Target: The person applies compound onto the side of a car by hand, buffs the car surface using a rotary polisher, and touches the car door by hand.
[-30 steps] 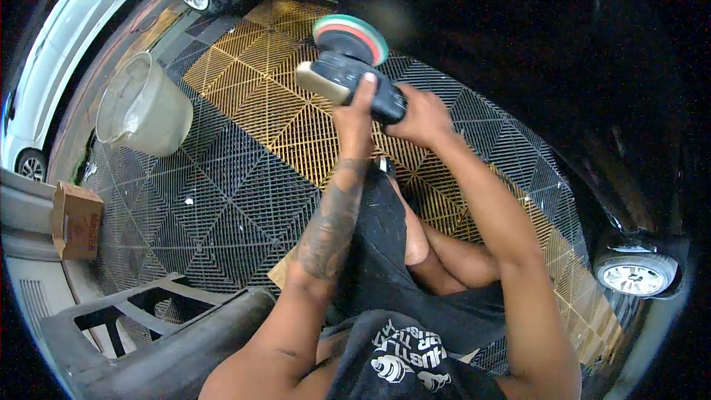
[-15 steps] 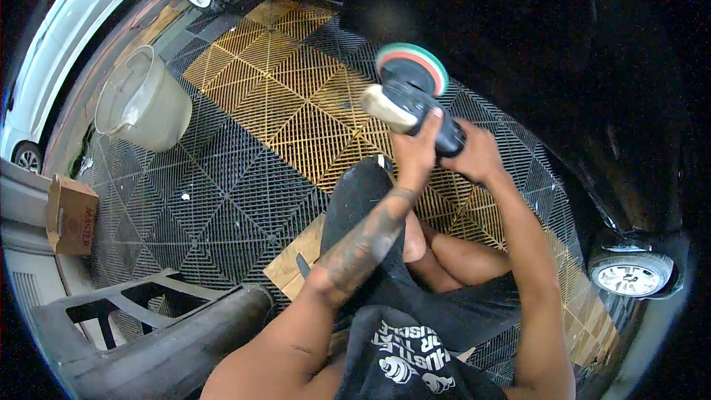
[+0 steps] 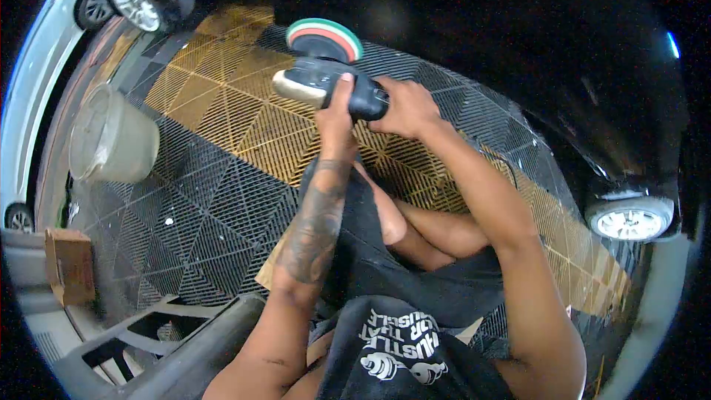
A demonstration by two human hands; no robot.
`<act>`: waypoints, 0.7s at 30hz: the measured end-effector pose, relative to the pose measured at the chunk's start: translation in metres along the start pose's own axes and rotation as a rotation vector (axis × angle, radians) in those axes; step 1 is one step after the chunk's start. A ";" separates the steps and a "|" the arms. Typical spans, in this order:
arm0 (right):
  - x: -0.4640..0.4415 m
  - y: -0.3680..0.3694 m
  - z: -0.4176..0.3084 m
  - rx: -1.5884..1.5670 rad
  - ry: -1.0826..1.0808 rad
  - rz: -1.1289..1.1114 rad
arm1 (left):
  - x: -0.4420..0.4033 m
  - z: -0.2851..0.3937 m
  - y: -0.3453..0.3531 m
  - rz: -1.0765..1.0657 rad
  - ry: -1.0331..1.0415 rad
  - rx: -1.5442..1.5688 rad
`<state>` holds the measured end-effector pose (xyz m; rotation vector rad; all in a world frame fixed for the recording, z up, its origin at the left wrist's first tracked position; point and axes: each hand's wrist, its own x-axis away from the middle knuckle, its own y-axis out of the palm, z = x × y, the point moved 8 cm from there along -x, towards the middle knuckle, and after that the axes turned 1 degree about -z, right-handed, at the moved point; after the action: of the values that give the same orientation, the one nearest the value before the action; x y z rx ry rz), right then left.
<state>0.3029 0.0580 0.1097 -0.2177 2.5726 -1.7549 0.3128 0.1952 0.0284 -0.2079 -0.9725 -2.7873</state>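
Observation:
A black car polisher (image 3: 320, 74) with a white end is held out over my crossed legs. Its round pad (image 3: 324, 37), layered green, white and red, faces the dark side of a black car (image 3: 481, 37); whether it touches the paint, I cannot tell. My left hand (image 3: 339, 107) grips the polisher's body from below, thumb over the top. At the rear end of the tool, my right hand (image 3: 406, 109) is closed around the handle.
A translucent bucket (image 3: 122, 141) stands on the slatted floor tiles (image 3: 215, 200) at left. Below it are a cardboard box (image 3: 70, 267) and a dark plastic frame (image 3: 148, 333). Car wheels show at upper left (image 3: 135, 0) and right (image 3: 629, 219); a white car (image 3: 44, 81) is beyond.
Both hands have carried the polisher to the left and slightly up in view. The camera has also turned somewhat, shifting the bucket and box left and down.

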 end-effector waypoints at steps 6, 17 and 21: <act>0.057 -0.023 0.066 0.084 0.017 0.056 | 0.051 -0.064 0.059 -0.254 -0.327 0.209; 0.262 -0.119 0.245 0.348 0.407 -0.024 | 0.234 -0.235 0.226 -0.461 -0.686 0.341; 0.318 -0.147 0.290 0.356 0.507 -0.018 | 0.291 -0.279 0.267 -0.498 -0.734 0.296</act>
<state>0.0310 -0.3029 0.1596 0.2447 2.4686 -2.5004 0.0673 -0.2211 0.0281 -1.1394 -1.7889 -2.9656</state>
